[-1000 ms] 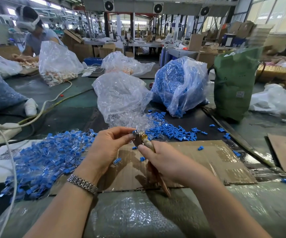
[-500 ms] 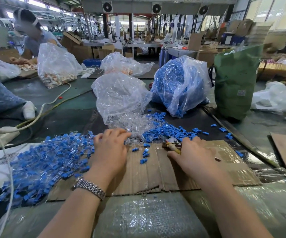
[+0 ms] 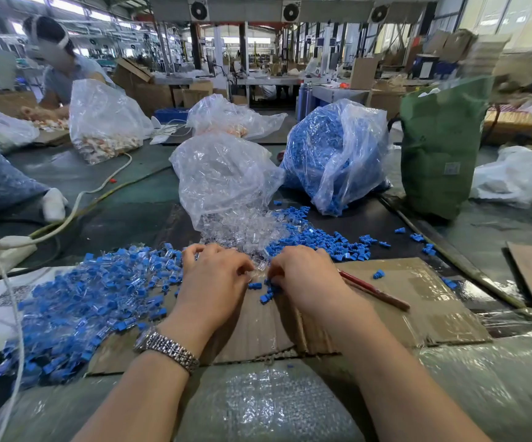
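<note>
My left hand [image 3: 213, 275], with a metal watch at the wrist, lies palm down on the cardboard sheet [image 3: 417, 301]. Its curled fingertips pinch into the spill of clear plastic pieces [image 3: 242, 231]. My right hand [image 3: 306, 275] is beside it, fingers curled over a few loose blue caps [image 3: 266, 293]. A thin red-brown stick tool [image 3: 374, 291] lies on the cardboard just right of my right hand, held by neither hand. A heap of assembled blue-and-clear parts [image 3: 82, 301] spreads to the left.
An open clear bag [image 3: 226, 173] and a bag of blue caps [image 3: 331, 154] stand behind the hands, with a green sack [image 3: 440, 145] to the right. More blue caps [image 3: 328, 240] lie scattered. White cables [image 3: 76, 202] cross the left. Another person [image 3: 57, 62] works at far left.
My right hand has let go of the stick tool, which now lies on the cardboard. Both hands have dropped to the sheet and come together at the clear and blue pieces.
</note>
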{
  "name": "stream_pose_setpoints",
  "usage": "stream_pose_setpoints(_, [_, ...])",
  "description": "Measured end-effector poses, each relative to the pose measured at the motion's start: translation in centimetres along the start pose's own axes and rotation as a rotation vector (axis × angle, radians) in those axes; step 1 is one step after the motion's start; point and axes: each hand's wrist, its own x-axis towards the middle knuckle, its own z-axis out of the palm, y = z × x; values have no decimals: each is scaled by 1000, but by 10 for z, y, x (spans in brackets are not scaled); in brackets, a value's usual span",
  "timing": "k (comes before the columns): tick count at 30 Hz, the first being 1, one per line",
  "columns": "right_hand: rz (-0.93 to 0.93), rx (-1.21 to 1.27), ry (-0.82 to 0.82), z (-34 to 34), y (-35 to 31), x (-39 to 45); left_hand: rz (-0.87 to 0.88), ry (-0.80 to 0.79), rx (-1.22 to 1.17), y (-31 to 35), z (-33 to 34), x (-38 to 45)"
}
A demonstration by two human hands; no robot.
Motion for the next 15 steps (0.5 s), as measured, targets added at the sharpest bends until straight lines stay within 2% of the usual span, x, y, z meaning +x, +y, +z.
stream_pose_setpoints(6, [39,62,79,9,3,-4,-45,70,-128,-1,-5,-1])
stream_pose_setpoints(15, [-6,151,-7,4,-3,-6,-99,26,-332,2,-15,-2])
